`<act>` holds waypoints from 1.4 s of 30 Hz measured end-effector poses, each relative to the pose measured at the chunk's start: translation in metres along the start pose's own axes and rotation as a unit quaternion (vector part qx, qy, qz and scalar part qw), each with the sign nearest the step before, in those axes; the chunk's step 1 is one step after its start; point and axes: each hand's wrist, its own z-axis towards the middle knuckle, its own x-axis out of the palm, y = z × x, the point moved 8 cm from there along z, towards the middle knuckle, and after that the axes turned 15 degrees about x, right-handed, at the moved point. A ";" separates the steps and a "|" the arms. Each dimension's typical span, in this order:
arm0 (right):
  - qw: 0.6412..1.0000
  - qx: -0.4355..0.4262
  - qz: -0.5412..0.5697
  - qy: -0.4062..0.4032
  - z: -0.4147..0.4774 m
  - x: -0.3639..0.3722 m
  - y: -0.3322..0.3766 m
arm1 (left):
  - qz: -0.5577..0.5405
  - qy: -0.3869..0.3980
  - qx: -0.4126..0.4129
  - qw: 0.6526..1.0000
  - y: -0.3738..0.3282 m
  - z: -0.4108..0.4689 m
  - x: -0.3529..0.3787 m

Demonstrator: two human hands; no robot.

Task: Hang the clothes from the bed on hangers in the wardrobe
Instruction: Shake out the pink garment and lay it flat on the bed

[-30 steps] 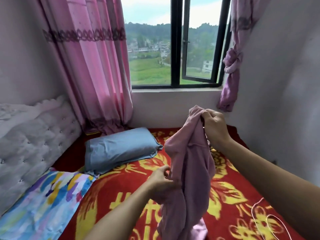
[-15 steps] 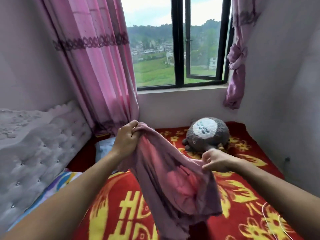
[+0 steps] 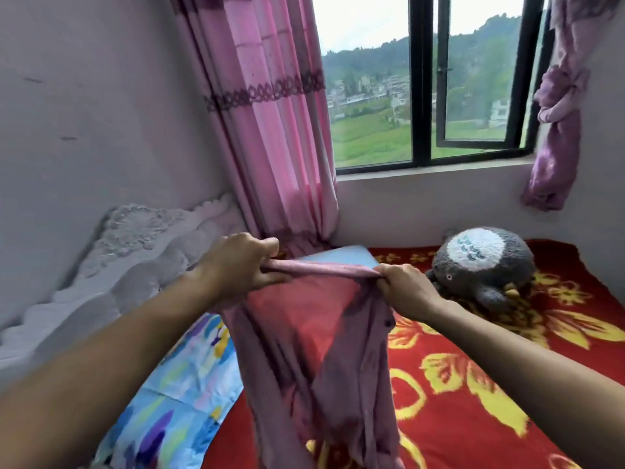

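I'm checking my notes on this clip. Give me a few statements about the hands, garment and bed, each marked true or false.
1. The left hand and right hand both grip the pink garment at its top edge. True.
2. The garment lies spread out flat. False: it hangs from both hands above the red blanket.
3. A grey plush toy sits on the blanket. True.
4. A hanger is inside the garment. False: no hanger shows.
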 end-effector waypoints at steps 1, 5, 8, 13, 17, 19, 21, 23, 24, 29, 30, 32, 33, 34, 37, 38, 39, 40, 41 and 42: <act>0.998 0.002 -0.044 -0.044 -0.006 -0.015 0.006 | 0.031 0.039 -0.003 0.999 0.001 -0.016 0.006; 0.976 -0.081 -0.100 -0.175 -0.047 -0.061 0.057 | 0.041 0.053 -0.103 0.992 0.016 -0.080 0.005; 0.982 -0.069 0.046 -0.168 -0.081 -0.080 0.081 | 0.047 -0.035 -0.147 0.987 0.024 -0.129 -0.023; 0.958 -0.090 0.140 -0.232 -0.145 -0.119 0.126 | -0.041 -0.191 -0.226 0.954 0.033 -0.198 -0.073; 0.951 -0.106 0.051 -0.285 -0.191 -0.148 0.146 | -0.222 -0.269 -0.213 0.913 0.034 -0.243 -0.095; 0.945 -0.110 0.012 -0.307 -0.202 -0.165 0.145 | -0.253 -0.247 -0.177 0.919 0.028 -0.249 -0.102; 0.941 -0.103 -0.006 -0.322 -0.207 -0.179 0.143 | -0.250 -0.241 -0.153 0.925 0.027 -0.250 -0.108; 0.939 -0.095 -0.004 -0.329 -0.209 -0.189 0.140 | -0.227 -0.245 -0.154 0.930 0.033 -0.247 -0.110; 0.939 -0.090 -0.004 -0.332 -0.209 -0.192 0.137 | -0.212 -0.246 -0.157 0.933 0.036 -0.243 -0.109; 0.944 -0.064 -0.018 -0.324 -0.190 -0.185 0.109 | -0.172 -0.235 -0.176 0.940 0.041 -0.202 -0.086; 0.947 -0.053 -0.022 -0.316 -0.182 -0.179 0.098 | -0.174 -0.226 -0.177 0.942 0.041 -0.191 -0.074; 0.954 -0.029 -0.042 -0.297 -0.160 -0.162 0.072 | -0.181 -0.201 -0.180 0.946 0.042 -0.167 -0.044; 0.957 -0.020 -0.049 -0.285 -0.147 -0.151 0.056 | -0.188 -0.188 -0.180 0.947 0.043 -0.153 -0.026; 0.961 -0.011 -0.050 -0.272 -0.133 -0.139 0.040 | -0.195 -0.174 -0.178 0.949 0.043 -0.138 -0.007; 0.971 0.028 -0.038 -0.233 -0.081 -0.102 -0.013 | -0.208 -0.125 -0.159 0.957 0.039 -0.086 0.060; 0.973 0.046 -0.040 -0.221 -0.062 -0.088 -0.031 | -0.210 -0.108 -0.157 0.959 0.039 -0.067 0.085; 0.975 0.068 -0.043 -0.207 -0.042 -0.072 -0.051 | -0.216 -0.091 -0.160 0.959 0.040 -0.048 0.109; 0.976 0.092 -0.046 -0.192 -0.023 -0.057 -0.071 | -0.221 -0.072 -0.166 0.958 0.042 -0.030 0.136; 0.977 0.115 -0.050 -0.172 -0.005 -0.040 -0.093 | -0.223 -0.050 -0.172 0.958 0.042 -0.012 0.163; 0.979 0.130 -0.051 -0.148 0.013 -0.020 -0.114 | -0.223 -0.028 -0.179 0.958 0.042 0.005 0.191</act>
